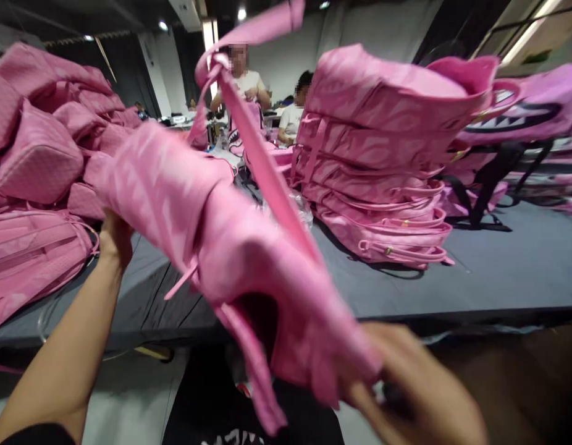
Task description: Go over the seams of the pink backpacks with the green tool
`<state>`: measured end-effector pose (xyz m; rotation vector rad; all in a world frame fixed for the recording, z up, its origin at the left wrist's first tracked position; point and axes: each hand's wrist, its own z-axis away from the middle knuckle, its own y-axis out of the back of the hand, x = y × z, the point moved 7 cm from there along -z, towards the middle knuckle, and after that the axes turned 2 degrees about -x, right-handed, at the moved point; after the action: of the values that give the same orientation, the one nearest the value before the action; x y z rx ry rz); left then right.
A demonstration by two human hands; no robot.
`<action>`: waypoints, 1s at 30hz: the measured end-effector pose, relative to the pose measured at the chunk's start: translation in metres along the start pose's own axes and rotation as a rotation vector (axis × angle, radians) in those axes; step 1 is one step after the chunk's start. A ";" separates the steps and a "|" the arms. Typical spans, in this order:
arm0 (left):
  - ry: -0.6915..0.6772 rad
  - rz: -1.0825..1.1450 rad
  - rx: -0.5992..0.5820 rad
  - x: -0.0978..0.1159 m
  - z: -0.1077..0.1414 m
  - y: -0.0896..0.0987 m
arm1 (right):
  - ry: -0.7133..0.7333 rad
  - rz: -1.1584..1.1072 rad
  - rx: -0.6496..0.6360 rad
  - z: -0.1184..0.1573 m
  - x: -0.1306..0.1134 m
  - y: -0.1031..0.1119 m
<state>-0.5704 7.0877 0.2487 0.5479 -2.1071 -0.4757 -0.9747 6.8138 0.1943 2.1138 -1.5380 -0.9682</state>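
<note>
A pink camouflage-pattern backpack point(170, 191) is held up tilted before me, its left end higher than its right. Motion blurs it, and a strap point(262, 154) swings loose above it. Near its lower middle a dark opening point(260, 321) shows. My left hand point(115, 238) grips the far left end from beneath, with its fingers mostly hidden behind the fabric. At the lower right corner my right hand point(406, 377), smeared by motion, is closed on the bag's edge.
A tall stack of pink backpacks point(374, 148) stands on the grey table point(513, 266). Pink bags point(40, 154) are heaped at the left. Purple bags with a toothed mouth design point(517, 111) lie at the right. Clear plastic point(299, 207) is beside the stack. People point(249, 83) work beyond.
</note>
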 end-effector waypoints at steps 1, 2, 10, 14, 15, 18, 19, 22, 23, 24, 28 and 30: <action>0.019 0.066 -0.072 -0.013 0.004 0.001 | 0.101 0.022 -0.096 0.015 -0.017 -0.021; 0.037 0.131 -0.131 -0.026 0.009 0.001 | 0.168 0.043 -0.186 0.032 -0.030 -0.046; -0.071 -0.069 -0.443 -0.048 0.105 -0.082 | -0.408 -0.818 -0.603 0.031 -0.049 -0.210; -0.315 -0.251 -0.411 -0.022 0.168 -0.128 | -0.883 -1.133 -0.440 -0.016 -0.014 -0.257; -0.378 -0.277 -0.410 -0.019 0.183 -0.132 | -0.930 -1.124 -0.408 -0.021 0.000 -0.260; -0.541 -0.324 -0.398 -0.021 0.215 -0.131 | -1.062 -1.065 -0.259 -0.008 0.047 -0.245; -0.587 -0.329 -0.392 -0.023 0.221 -0.127 | -1.104 -1.050 -0.201 0.003 0.061 -0.235; -0.783 -0.314 -0.417 -0.020 0.224 -0.121 | -1.184 -1.034 -0.084 0.035 0.084 -0.209; -0.866 -0.303 -0.445 -0.014 0.220 -0.124 | -1.192 -1.039 -0.067 0.042 0.085 -0.206; -0.940 -0.293 -0.475 -0.005 0.213 -0.129 | -1.191 -1.048 -0.054 0.048 0.085 -0.206; -0.999 -0.302 -0.482 0.042 0.162 -0.169 | -1.164 -1.086 -0.027 0.067 0.074 -0.222; -0.987 -0.324 -0.471 0.059 0.144 -0.191 | -1.164 -1.068 -0.022 0.080 0.070 -0.229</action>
<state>-0.6812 6.9163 0.1114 0.4045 -2.6597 -1.6434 -0.8601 6.8366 -0.0297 2.4169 -0.4503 -2.8801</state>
